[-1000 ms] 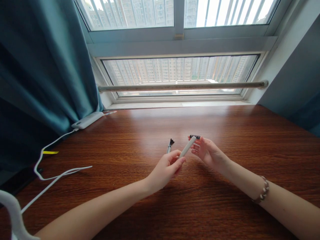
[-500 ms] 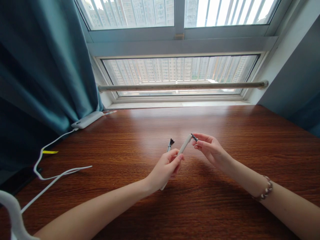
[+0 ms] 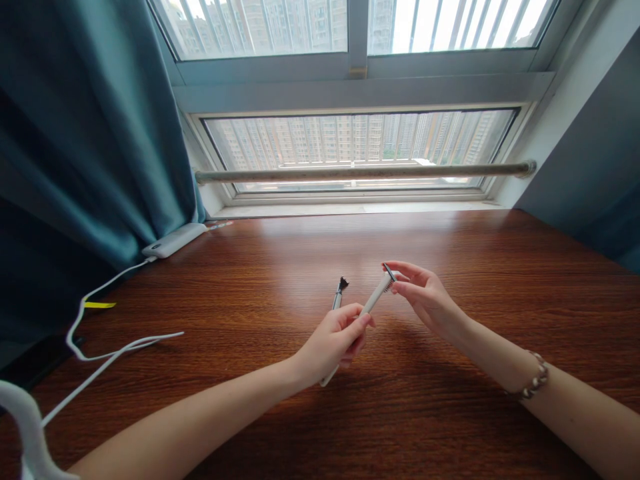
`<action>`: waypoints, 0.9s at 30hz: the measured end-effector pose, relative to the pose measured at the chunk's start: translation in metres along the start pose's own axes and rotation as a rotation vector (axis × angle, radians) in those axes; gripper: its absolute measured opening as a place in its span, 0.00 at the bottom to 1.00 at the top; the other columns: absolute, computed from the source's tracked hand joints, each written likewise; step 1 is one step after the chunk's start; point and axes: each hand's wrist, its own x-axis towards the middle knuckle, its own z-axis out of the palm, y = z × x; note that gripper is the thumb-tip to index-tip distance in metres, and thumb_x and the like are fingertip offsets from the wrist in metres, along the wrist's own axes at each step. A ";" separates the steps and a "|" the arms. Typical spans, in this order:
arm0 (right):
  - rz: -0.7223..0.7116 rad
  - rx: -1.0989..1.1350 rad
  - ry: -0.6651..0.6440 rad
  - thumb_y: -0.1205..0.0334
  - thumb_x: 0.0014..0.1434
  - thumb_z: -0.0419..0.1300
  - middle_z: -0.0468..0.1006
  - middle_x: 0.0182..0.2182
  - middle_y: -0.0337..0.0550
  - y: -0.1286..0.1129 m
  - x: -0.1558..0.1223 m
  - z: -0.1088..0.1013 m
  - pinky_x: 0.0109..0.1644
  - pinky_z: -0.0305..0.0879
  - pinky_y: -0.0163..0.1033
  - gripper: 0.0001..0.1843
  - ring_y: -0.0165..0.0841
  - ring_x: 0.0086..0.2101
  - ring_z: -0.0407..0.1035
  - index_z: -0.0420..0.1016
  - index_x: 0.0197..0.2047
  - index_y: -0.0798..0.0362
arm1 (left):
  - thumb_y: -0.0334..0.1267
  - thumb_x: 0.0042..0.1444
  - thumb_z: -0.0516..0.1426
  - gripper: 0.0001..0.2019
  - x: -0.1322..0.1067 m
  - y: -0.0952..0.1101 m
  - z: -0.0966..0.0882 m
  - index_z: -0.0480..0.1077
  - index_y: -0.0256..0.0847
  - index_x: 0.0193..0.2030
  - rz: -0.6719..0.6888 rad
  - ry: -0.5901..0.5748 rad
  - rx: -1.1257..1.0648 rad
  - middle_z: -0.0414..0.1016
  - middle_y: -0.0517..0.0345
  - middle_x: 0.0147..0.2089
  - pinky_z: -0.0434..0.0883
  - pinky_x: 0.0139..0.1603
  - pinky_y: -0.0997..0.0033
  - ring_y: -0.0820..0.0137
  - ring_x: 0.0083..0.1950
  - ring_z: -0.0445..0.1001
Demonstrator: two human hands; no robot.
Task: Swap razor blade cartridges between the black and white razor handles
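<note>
My left hand (image 3: pixel 336 339) is closed round a slim white handle (image 3: pixel 374 300) that slants up to the right over the wooden table (image 3: pixel 450 427). My right hand (image 3: pixel 423 297) pinches a small black head piece (image 3: pixel 389 271) at the handle's upper tip, fingers pressed together. A second thin tool with a dark tip (image 3: pixel 340 291) shows just behind my left hand; whether it lies on the table or is held I cannot tell. A beaded bracelet (image 3: pixel 534 382) is on my right wrist.
A white power bank (image 3: pixel 174 240) lies at the back left by the teal curtain (image 3: pixel 80 147), with white cables (image 3: pixel 115 347) trailing over the table's left side. A yellow tag (image 3: pixel 100 305) sits near the cable. The window sill (image 3: pixel 350 208) and a rail (image 3: pixel 360 173) run behind.
My right hand turned the black piece from lying flat on its fingers to end-on and brought it onto the white handle's tip. My left hand shifted slightly.
</note>
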 end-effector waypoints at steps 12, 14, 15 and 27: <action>-0.066 -0.097 -0.076 0.64 0.45 0.65 0.71 0.35 0.39 -0.001 -0.003 0.000 0.37 0.58 0.37 0.18 0.30 0.33 0.64 0.71 0.42 0.46 | 0.45 0.56 0.48 0.11 0.000 0.001 0.001 0.60 0.38 0.35 -0.022 -0.018 0.014 0.53 0.70 0.16 0.47 0.12 0.82 0.82 0.15 0.46; -0.088 -0.137 -0.079 0.64 0.46 0.64 0.71 0.33 0.39 -0.002 -0.003 0.000 0.37 0.59 0.37 0.19 0.30 0.33 0.64 0.70 0.43 0.46 | 0.46 0.56 0.48 0.12 0.000 0.001 0.000 0.60 0.38 0.35 -0.018 0.011 0.036 0.53 0.69 0.16 0.47 0.12 0.82 0.82 0.15 0.46; -0.100 -0.159 -0.079 0.64 0.46 0.64 0.71 0.33 0.39 -0.003 -0.003 0.000 0.37 0.59 0.38 0.19 0.31 0.33 0.64 0.70 0.43 0.46 | 0.46 0.56 0.48 0.12 0.000 0.000 0.000 0.60 0.39 0.35 -0.008 0.032 0.045 0.53 0.69 0.16 0.47 0.12 0.82 0.82 0.15 0.46; -0.346 -0.491 -0.112 0.64 0.48 0.62 0.67 0.41 0.44 -0.005 -0.001 -0.004 0.40 0.62 0.40 0.21 0.33 0.38 0.64 0.68 0.47 0.48 | 0.46 0.56 0.48 0.13 0.001 0.001 -0.002 0.62 0.38 0.32 0.175 0.219 0.221 0.53 0.69 0.17 0.51 0.19 0.79 0.80 0.19 0.51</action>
